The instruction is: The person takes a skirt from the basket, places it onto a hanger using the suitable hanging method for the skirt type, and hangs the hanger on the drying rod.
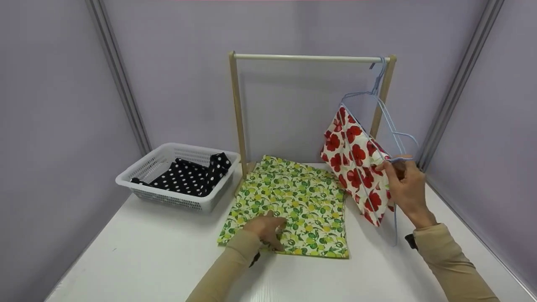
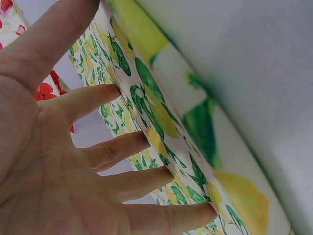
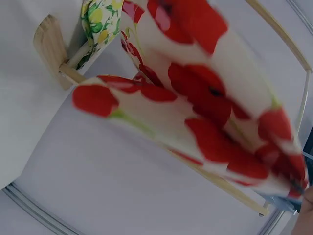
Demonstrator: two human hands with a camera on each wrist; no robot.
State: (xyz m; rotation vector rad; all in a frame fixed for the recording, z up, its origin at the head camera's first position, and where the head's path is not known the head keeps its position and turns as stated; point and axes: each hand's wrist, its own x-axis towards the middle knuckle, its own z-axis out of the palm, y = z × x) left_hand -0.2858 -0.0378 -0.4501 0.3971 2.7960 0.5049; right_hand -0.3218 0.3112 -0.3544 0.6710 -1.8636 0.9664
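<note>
A folded cloth with a lemon print (image 1: 298,205) lies flat on the white table. My left hand (image 1: 265,230) rests on its front left part with the fingers spread; in the left wrist view the fingertips of the hand (image 2: 88,161) touch the cloth (image 2: 161,122). My right hand (image 1: 407,188) pinches a blue hanger (image 1: 400,159) at the edge of a red-flowered cloth (image 1: 356,163). That cloth hangs slanted below the rack's right end. In the right wrist view the red-flowered cloth (image 3: 210,107) is blurred, and only a bit of the hand (image 3: 304,215) shows.
A rack with a white rail (image 1: 306,57) and wooden posts stands at the back. More blue hangers (image 1: 379,79) hang at its right end. On the left is a white basket (image 1: 168,195) holding a black polka-dot cloth (image 1: 184,178). Grey walls enclose the table (image 1: 168,256).
</note>
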